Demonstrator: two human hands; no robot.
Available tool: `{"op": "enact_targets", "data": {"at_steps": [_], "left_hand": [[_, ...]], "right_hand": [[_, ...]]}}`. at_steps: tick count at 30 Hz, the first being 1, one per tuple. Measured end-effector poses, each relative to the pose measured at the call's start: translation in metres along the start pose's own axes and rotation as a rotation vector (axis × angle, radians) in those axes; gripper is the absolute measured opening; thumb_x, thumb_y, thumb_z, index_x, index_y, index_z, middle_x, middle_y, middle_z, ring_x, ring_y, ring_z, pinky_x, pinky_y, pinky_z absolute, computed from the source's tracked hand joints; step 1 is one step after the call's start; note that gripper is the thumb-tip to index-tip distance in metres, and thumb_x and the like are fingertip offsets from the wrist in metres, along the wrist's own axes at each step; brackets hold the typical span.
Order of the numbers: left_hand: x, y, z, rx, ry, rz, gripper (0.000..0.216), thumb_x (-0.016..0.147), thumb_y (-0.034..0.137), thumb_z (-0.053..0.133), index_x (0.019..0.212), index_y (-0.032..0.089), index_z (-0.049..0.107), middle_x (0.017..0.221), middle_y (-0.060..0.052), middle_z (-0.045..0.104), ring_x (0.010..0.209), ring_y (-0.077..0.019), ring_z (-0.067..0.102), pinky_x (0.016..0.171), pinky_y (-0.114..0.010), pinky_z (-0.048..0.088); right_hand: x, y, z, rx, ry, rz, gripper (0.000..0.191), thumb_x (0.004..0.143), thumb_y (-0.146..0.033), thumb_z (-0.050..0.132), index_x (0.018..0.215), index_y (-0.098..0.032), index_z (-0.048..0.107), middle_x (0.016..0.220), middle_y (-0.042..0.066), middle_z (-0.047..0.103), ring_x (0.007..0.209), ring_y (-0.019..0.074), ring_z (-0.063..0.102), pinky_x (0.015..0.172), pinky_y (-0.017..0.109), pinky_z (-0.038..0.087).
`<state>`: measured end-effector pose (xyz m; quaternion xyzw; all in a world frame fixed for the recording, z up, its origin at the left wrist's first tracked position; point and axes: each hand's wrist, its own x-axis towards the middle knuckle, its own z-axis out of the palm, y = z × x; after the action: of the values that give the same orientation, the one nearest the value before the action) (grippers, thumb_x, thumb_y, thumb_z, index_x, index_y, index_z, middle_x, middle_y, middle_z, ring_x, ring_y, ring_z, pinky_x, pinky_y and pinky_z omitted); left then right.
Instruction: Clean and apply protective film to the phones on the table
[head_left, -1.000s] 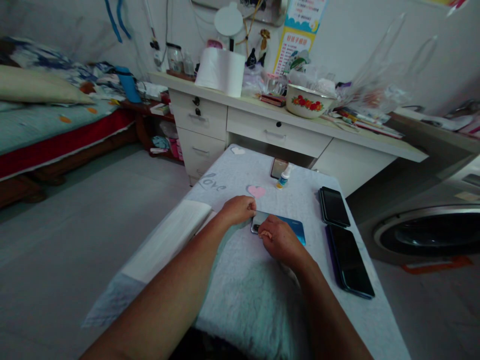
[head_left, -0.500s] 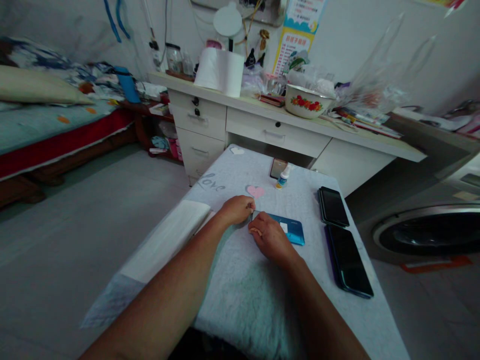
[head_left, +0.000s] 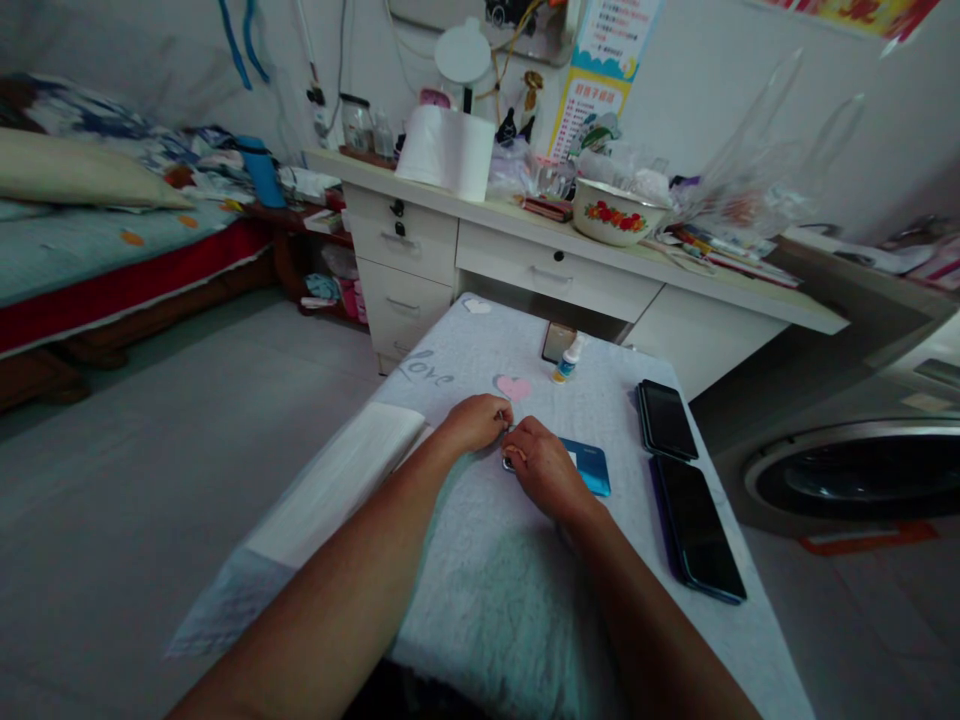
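Observation:
A blue smartphone point(head_left: 594, 468) lies back up on the cloth-covered table point(head_left: 480, 560), its left part covered by my right hand point(head_left: 547, 465). That hand is closed, fingers curled by the phone's camera end; a small tan bit shows at the fingertips, and what they grip is hidden. My left hand point(head_left: 480, 422) pinches just beyond the phone's left end, nearly touching the right fingers. Whatever sits in this pinch is too small to make out. Behind the hands stands a small white-capped spray bottle point(head_left: 568, 362), with another phone point(head_left: 558, 342) lying beside it.
Two dark phones point(head_left: 666, 418) point(head_left: 697, 525) lie along the table's right side. White folded sheets point(head_left: 337, 480) lie at the left edge. A desk point(head_left: 517, 270) with a paper roll point(head_left: 446, 150) and a flowered bowl point(head_left: 615, 212) stands behind; a washing machine point(head_left: 780, 420) is at right.
My right hand has shifted slightly right and covers more of the blue phone's white label. The left hand keeps its pinch near the same spot. The whole view has tilted slightly.

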<state>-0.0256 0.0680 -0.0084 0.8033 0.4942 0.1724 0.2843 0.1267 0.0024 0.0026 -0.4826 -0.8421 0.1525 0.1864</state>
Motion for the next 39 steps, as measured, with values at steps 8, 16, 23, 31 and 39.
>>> {"op": "enact_targets", "data": {"at_steps": [8,16,23,31,39], "left_hand": [[-0.001,0.0,-0.001,0.042,0.002,-0.022,0.022,0.078,0.015,0.053,0.088,0.019,0.073,0.089,-0.003,0.073,0.079,-0.0134,0.062,0.07,-0.021,0.044],[0.001,0.0,0.0,0.056,0.005,-0.01,0.022,0.078,0.015,0.053,0.088,0.018,0.072,0.088,-0.003,0.072,0.079,-0.0137,0.062,0.069,-0.021,0.043],[0.001,-0.001,0.001,0.041,0.003,-0.017,0.024,0.075,0.015,0.052,0.088,0.019,0.072,0.088,-0.002,0.072,0.078,-0.0136,0.061,0.07,-0.021,0.044],[-0.001,0.003,-0.001,0.049,0.001,-0.024,0.024,0.075,0.014,0.052,0.088,0.018,0.072,0.086,-0.003,0.071,0.077,-0.0138,0.061,0.07,-0.022,0.044],[-0.002,0.003,-0.001,0.058,0.002,-0.023,0.022,0.077,0.015,0.053,0.087,0.019,0.073,0.087,-0.003,0.072,0.079,-0.014,0.061,0.071,-0.022,0.044]], "right_hand": [[0.013,0.014,0.001,-0.054,0.059,0.073,0.021,0.088,-0.01,0.048,0.085,-0.016,0.068,0.089,0.005,0.056,0.079,0.013,0.054,0.074,0.023,0.04],[0.014,0.019,0.002,-0.041,0.122,0.12,0.02,0.088,-0.011,0.049,0.09,-0.016,0.069,0.088,0.005,0.056,0.08,0.0131,0.054,0.077,0.023,0.04],[0.005,0.017,-0.004,-0.004,0.051,0.044,0.02,0.084,-0.006,0.049,0.083,-0.015,0.066,0.088,0.003,0.054,0.079,0.0119,0.052,0.074,0.022,0.038],[-0.001,0.014,-0.007,0.057,0.002,-0.025,0.02,0.085,-0.007,0.048,0.079,-0.016,0.065,0.083,0.002,0.052,0.076,0.0117,0.051,0.072,0.022,0.038],[0.008,0.016,0.002,-0.026,0.062,0.048,0.02,0.088,-0.009,0.048,0.085,-0.015,0.066,0.089,0.004,0.054,0.081,0.0126,0.052,0.075,0.023,0.039]]}}
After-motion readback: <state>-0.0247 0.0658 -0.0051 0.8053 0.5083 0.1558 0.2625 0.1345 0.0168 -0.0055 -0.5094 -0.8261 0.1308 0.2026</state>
